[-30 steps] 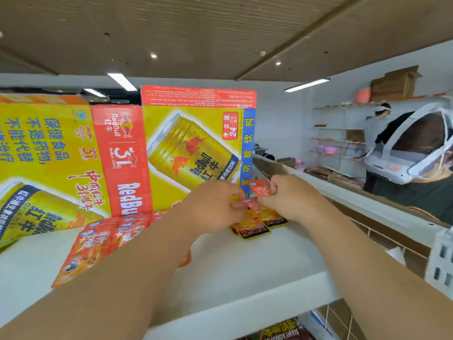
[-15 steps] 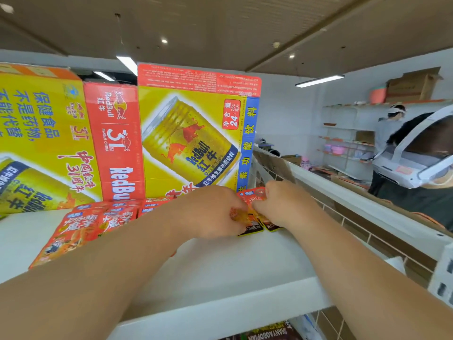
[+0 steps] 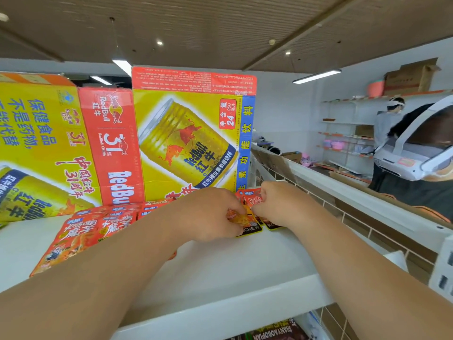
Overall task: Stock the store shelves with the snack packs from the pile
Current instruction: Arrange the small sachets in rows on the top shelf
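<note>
On the white top shelf [image 3: 220, 271] lie small red and orange snack packs [image 3: 247, 217] with black lower edges, just in front of a Red Bull carton. My left hand [image 3: 208, 214] has its fingers curled on the left side of these packs. My right hand [image 3: 279, 204] pinches their upper right part, where a red pack top shows. Both hands meet over the packs and hide most of them. A row of larger red snack packs [image 3: 81, 231] lies flat on the shelf to the left, partly under my left forearm.
Two big yellow and red Red Bull cartons [image 3: 191, 133] stand at the back of the shelf. A white wire-backed shelf rail [image 3: 343, 190] runs off to the right. Two people stand at the right by far shelves. A lower shelf holds dark packs [image 3: 277, 333].
The view has tipped down slightly and moved closer. Both hands have stayed on the small packs, pressing them lower onto the shelf near the carton.
</note>
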`<act>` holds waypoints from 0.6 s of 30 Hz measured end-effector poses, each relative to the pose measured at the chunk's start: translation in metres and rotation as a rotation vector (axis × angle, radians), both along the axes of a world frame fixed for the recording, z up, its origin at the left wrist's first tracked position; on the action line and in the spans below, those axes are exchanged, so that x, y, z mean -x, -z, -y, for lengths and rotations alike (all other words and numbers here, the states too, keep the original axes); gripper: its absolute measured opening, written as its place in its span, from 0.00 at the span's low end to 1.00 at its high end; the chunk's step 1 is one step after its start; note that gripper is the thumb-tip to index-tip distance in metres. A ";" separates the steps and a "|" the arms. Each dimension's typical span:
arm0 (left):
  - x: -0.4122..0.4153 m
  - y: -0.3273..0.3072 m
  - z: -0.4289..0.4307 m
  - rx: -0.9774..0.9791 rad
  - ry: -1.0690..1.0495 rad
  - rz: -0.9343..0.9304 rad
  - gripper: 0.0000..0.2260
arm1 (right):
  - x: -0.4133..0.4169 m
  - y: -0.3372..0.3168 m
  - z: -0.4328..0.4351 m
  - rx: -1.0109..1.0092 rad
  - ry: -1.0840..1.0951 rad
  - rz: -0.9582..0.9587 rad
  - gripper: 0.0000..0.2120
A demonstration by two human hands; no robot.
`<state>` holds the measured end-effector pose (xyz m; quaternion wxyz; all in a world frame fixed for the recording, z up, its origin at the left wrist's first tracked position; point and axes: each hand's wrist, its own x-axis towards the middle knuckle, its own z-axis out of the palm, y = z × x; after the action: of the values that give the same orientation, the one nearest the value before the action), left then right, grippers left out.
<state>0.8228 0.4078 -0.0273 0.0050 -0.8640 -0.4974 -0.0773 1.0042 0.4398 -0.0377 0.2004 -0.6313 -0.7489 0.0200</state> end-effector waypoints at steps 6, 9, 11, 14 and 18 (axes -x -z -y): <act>0.000 0.000 0.000 -0.007 -0.002 0.000 0.19 | 0.000 -0.002 0.007 -0.019 -0.026 -0.007 0.17; 0.000 -0.001 0.001 -0.008 -0.008 0.006 0.18 | 0.000 -0.001 0.005 -0.032 -0.051 -0.029 0.16; 0.001 -0.001 0.001 -0.001 -0.016 0.011 0.18 | 0.000 -0.001 0.005 -0.029 -0.058 -0.050 0.17; 0.002 -0.001 0.002 0.002 -0.014 0.008 0.18 | 0.000 -0.004 0.006 -0.010 -0.052 -0.052 0.16; 0.001 -0.001 0.003 -0.008 -0.014 0.014 0.18 | -0.001 -0.005 0.008 0.010 -0.059 -0.059 0.16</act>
<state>0.8216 0.4050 -0.0258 0.0056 -0.8599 -0.5033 -0.0853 1.0048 0.4316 -0.0325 0.2187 -0.6092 -0.7608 0.0481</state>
